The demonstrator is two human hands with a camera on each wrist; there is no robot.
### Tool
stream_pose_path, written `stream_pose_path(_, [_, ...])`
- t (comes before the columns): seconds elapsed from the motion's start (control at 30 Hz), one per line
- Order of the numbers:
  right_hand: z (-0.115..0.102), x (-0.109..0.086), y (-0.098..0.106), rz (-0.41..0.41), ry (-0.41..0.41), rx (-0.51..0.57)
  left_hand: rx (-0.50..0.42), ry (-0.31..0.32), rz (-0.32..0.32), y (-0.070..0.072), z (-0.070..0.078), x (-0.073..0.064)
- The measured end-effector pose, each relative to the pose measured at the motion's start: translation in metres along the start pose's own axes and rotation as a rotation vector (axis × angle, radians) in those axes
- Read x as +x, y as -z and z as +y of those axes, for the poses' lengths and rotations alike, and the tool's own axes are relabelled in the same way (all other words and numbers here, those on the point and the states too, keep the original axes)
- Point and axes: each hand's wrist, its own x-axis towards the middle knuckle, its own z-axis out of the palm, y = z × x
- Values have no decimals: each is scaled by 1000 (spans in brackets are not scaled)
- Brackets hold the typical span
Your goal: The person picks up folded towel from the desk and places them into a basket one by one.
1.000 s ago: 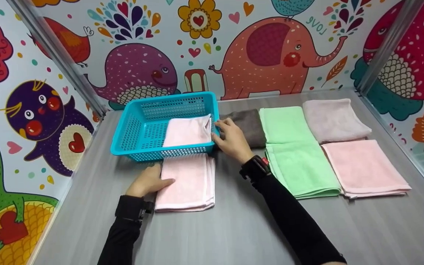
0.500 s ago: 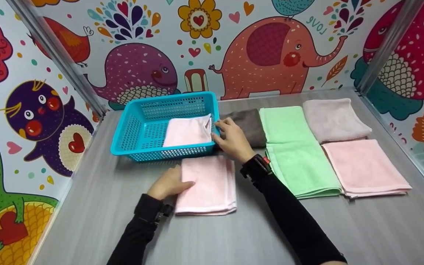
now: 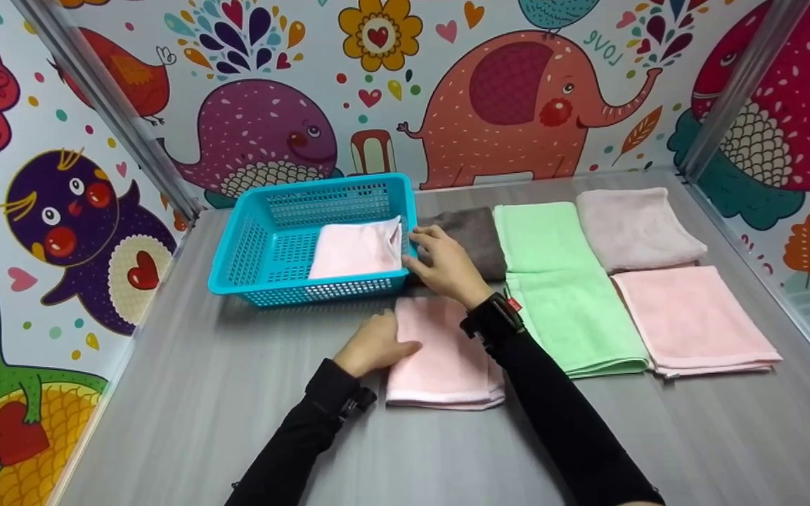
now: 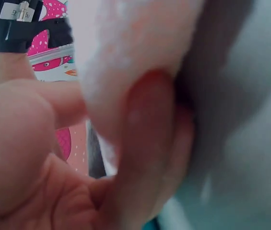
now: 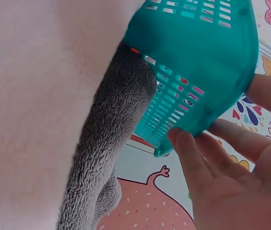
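A folded pink towel (image 3: 440,351) lies on the table in front of the blue plastic basket (image 3: 328,288). My left hand (image 3: 375,343) pinches its left edge, thumb on top and fingers beneath; the left wrist view shows the towel edge (image 4: 125,57) between thumb and fingers. My right hand (image 3: 447,266) grips the right rim of the basket, seen close up as a perforated wall (image 5: 197,48) in the right wrist view. Inside the basket, at its right side, lies another folded pink towel (image 3: 356,249). My right forearm covers part of the front towel.
Right of the basket lies a folded dark grey towel (image 3: 475,235), partly behind my right hand. Beyond it are two green towels (image 3: 538,235), a pale greyish-pink towel (image 3: 637,228) and another pink towel (image 3: 697,316). Cartoon-printed panels (image 3: 377,91) enclose the table.
My left hand has slid the front pink towel to the right along the table, partly under my right forearm. My right hand and the basket have stayed in place.
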Motion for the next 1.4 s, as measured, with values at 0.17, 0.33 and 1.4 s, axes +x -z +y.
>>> stream_pose_path(0.17, [0,-8,13,34,-35,-4,-29,2,-5,0,1,-1])
stream_pose_path(0.33, [8,-26,40,79,-146,-57,-55,-13,5,-1,0,-1])
stream_pose_path(1.4, [41,-101,24,-324,-138,-288,-83,-45,-21,1,-7,3])
